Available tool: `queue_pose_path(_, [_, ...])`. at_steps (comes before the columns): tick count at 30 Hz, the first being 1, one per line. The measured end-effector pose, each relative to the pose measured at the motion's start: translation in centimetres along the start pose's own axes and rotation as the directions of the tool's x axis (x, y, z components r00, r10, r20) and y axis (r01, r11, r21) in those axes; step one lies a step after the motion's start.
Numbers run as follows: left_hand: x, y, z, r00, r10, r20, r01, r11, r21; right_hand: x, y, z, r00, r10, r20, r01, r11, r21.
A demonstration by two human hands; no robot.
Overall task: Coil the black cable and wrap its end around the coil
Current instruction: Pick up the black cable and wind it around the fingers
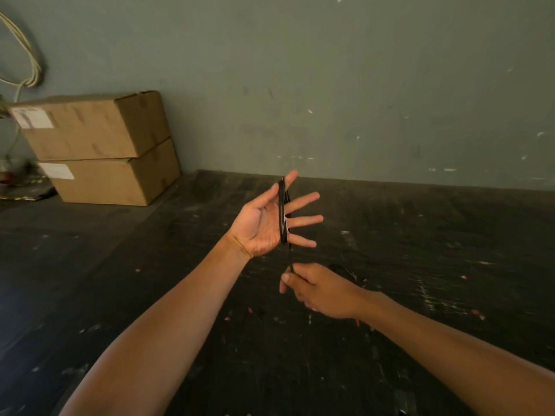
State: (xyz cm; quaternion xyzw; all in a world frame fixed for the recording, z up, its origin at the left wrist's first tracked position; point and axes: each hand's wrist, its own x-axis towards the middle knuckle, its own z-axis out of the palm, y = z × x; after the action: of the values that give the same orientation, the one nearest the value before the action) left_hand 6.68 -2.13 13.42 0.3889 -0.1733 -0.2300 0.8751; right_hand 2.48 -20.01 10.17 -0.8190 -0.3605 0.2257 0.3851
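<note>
Two bare forearms reach forward from the bottom of the view over a dark, scuffed counter [420,235] flecked with pale marks. Nearest is the right hand [315,291], low and to the right, knuckles up, its thumb and curled fingers pinching a strand of the black cable [281,214] that runs straight up from it. Just behind this hand, more of the same dark cable lies loose on the counter, though blur makes its shape hard to follow. Above and slightly farther away is the left hand [270,223], raised with the palm turned toward the camera, thumb pointing up and all fingers straight and spread apart, pointing right. The black cable is looped several times around this hand, crossing the palm at the base of the fingers from the thumb web down to the little finger; a thin pale line shows along the loops. The strand drops from the bottom of the loops to the right hand's pinch. Farther back on the left, two closed cardboard boxes [99,148] are stacked one on the other against the wall, each with a white label on its left face; what they hold cannot be seen. Behind everything rises a grey-green wall [360,85], with pale cords [31,60] hanging at its far left edge.
</note>
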Motion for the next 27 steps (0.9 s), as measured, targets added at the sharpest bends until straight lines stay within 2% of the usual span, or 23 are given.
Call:
queue_pose_path(5, [0.3,-0.4,0.1,0.996,0.052,-0.075,-0.051,0.999,0.014,-0.1,-2.3,-2.0,1.000,-0.006,0.003,0.007,0.984,-0.179])
queue_pose_path(10, [0.7,-0.5,0.5,0.985,0.080,-0.151,-0.075,0.996,0.039,0.1,-2.9,-3.2,0.994,0.088,0.061,-0.069,0.962,-0.263])
queue_pose_path(13, [0.4,-0.6,0.3,0.975,0.045,-0.218,-0.011,0.988,0.155,-0.1,-3.6,-5.1,0.995,0.094,0.019,-0.084,0.948,-0.308])
queue_pose_path(18, [-0.5,-1.7,-1.0,0.967,-0.039,-0.251,0.098,0.969,0.227,0.1,-5.6,-8.9,0.995,0.055,-0.080,-0.080,0.927,-0.367])
queue_pose_path(21, [-1.0,-2.4,-1.5,0.961,-0.098,-0.258,0.156,0.964,0.215,0.6,-6.6,-10.3,0.994,-0.022,-0.110,-0.034,0.878,-0.478])
queue_pose_path(27, [-1.4,-3.2,-0.9,0.949,-0.250,-0.192,0.283,0.944,0.172,2.7,-5.8,-11.8,0.966,-0.126,-0.225,-0.024,0.824,-0.566])
